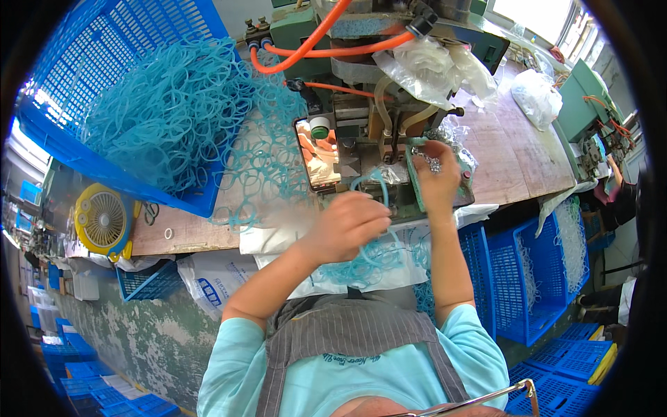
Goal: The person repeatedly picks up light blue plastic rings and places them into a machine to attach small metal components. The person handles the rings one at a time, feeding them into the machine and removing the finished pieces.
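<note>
My left hand (353,221) is closed on a teal plastic loop strap (384,189), which arches up in front of the press machine (356,115). To the right, my right hand (442,179) reaches into a green tray (417,189) of small shiny metal parts (432,164). Its fingers are bent together over the parts; what they pinch, if anything, is too small to make out. Below my left hand, more teal straps (361,267) lie in a loose bunch on white sheeting at my lap.
A blue crate (198,201) heaped with teal straps (163,115) tilts at the left, spilling onto the wooden table (187,233). A phone (318,163) leans by the machine. A yellow fan (104,221) stands far left. Orange hoses (326,52) cross above. Blue crates (511,278) stand at right.
</note>
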Action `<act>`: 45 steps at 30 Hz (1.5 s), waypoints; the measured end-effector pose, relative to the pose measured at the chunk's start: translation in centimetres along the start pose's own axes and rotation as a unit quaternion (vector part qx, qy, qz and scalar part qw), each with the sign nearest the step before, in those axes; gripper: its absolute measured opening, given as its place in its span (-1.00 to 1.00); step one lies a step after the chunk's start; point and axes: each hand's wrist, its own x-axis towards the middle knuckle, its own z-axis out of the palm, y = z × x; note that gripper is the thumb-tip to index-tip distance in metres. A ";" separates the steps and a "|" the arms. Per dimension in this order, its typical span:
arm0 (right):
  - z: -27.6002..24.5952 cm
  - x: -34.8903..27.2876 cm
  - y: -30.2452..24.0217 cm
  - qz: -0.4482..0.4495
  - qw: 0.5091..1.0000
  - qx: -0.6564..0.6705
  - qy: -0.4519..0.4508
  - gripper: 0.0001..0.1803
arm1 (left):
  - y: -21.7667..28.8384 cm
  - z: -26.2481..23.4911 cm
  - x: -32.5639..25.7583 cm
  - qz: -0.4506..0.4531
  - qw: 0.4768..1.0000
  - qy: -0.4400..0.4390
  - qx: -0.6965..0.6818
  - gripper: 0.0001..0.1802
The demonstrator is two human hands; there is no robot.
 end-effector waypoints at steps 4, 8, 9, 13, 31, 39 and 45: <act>-1.9 1.0 7.6 0.056 0.986 -0.159 0.000 -0.72 | 0.0 1.6 0.4 -0.023 0.999 0.000 -0.041 -0.59; -2.2 -0.3 11.0 -0.013 0.967 -0.234 -0.096 -0.72 | -0.3 1.9 -0.1 -0.034 0.998 -0.004 -0.043 -0.60; -2.0 -0.9 11.1 -0.103 0.953 -0.271 -0.089 -0.72 | -0.4 1.9 -0.2 -0.031 0.999 -0.004 -0.043 -0.59; -1.5 -0.9 10.9 -0.078 0.961 -0.249 -0.089 -0.86 | -0.4 1.9 0.0 -0.022 0.999 0.004 -0.042 -0.59; -1.7 -1.2 10.6 -0.046 0.987 -0.154 -0.006 -0.89 | -16.7 -4.5 -15.2 -0.457 0.781 -0.070 0.420 -0.76; -1.6 -1.2 11.0 -0.069 0.984 -0.161 -0.014 -0.90 | -15.2 -7.0 -15.6 -0.328 0.797 0.011 0.506 -0.92; -1.5 -1.3 10.3 -0.022 0.982 -0.185 -0.016 -0.88 | -11.0 -8.6 -10.8 -0.490 0.824 0.152 0.241 -0.92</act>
